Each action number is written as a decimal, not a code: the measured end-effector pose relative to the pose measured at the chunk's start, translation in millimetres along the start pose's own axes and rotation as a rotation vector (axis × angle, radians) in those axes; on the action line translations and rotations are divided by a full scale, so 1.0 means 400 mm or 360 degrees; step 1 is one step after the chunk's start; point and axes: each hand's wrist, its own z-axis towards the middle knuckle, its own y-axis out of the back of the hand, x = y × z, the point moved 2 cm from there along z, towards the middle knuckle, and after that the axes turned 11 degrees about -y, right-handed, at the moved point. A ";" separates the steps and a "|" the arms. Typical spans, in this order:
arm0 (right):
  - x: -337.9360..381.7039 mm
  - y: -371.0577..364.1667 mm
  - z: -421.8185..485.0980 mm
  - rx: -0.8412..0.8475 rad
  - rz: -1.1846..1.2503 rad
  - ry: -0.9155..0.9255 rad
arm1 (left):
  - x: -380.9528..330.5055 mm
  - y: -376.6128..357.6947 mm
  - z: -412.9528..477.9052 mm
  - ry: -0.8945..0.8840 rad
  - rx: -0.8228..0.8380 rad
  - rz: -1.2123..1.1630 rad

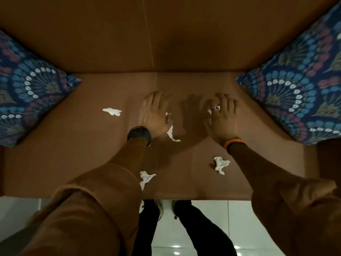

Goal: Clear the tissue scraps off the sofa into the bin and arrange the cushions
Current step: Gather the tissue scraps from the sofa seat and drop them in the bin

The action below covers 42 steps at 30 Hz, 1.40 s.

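Looking straight down on brown sofa seat (92, 154), backrest (110, 43) up top. Both arms out in brown sleeves, palms down, mid-seat.

Left hand (154, 112): flat on the seat, fingers (156, 97) spread and pointing at the backrest, blurry. Small white bit of tissue (168, 114) peeking at the thumb side; can't tell if gripped or just lying under the palm. Black watch (139, 135) on that wrist.

Right hand (222, 117): fingers curled down over a white scrap (215, 109), scrap showing between ring finger and next one — grasping it, pressed to the seat. Ring (214, 108) on one finger, orange band (233, 143) at the wrist.

Loose scraps on the seat, 4 in view: one (112, 111) well left of left hand; long twisted one (172, 133) just beside left wrist, between the two hands; crumpled one (220, 164) near front edge, beside right forearm; another (145, 178) near front edge, partly tucked behind left sleeve.

Cushions: blue patterned one (27, 93) at left end, tilted against backrest; matching one (295, 89) at right end, also leaning. Both well apart from hands.

Below seat edge: pale tiled floor (212, 218), dark trousers, shoes (167, 209) toes toward the sofa. No bin in shot.
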 end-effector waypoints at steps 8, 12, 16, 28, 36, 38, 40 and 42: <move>-0.077 -0.124 -0.005 0.0145 -0.0040 -0.0141 | 0.061 -0.214 -0.085 -0.0028 0.0095 -0.0053; -0.086 -0.090 -0.020 0.0121 0.0114 -0.0090 | 0.065 -0.256 -0.093 0.0342 -0.0008 -0.0220; -0.088 -0.048 -0.119 0.0142 0.0310 -0.0134 | 0.009 -0.233 -0.116 0.0224 -0.0193 -0.0387; -0.039 -0.113 -0.463 0.0301 0.0212 -0.0266 | -0.109 -0.280 -0.226 0.0089 -0.0081 -0.0374; 0.121 -0.056 -0.470 0.0288 0.0301 -0.0206 | -0.127 -0.210 -0.370 0.0339 -0.0199 -0.0559; 0.218 -0.035 -0.497 0.0262 0.0340 -0.0147 | -0.107 -0.174 -0.452 0.0439 -0.0275 -0.0582; 0.338 -0.033 -0.540 0.0258 0.0430 -0.0045 | -0.071 -0.143 -0.551 0.0515 -0.0354 -0.0600; 0.462 -0.044 -0.594 0.0289 0.0548 0.0054 | -0.032 -0.125 -0.664 0.0636 -0.0415 -0.0600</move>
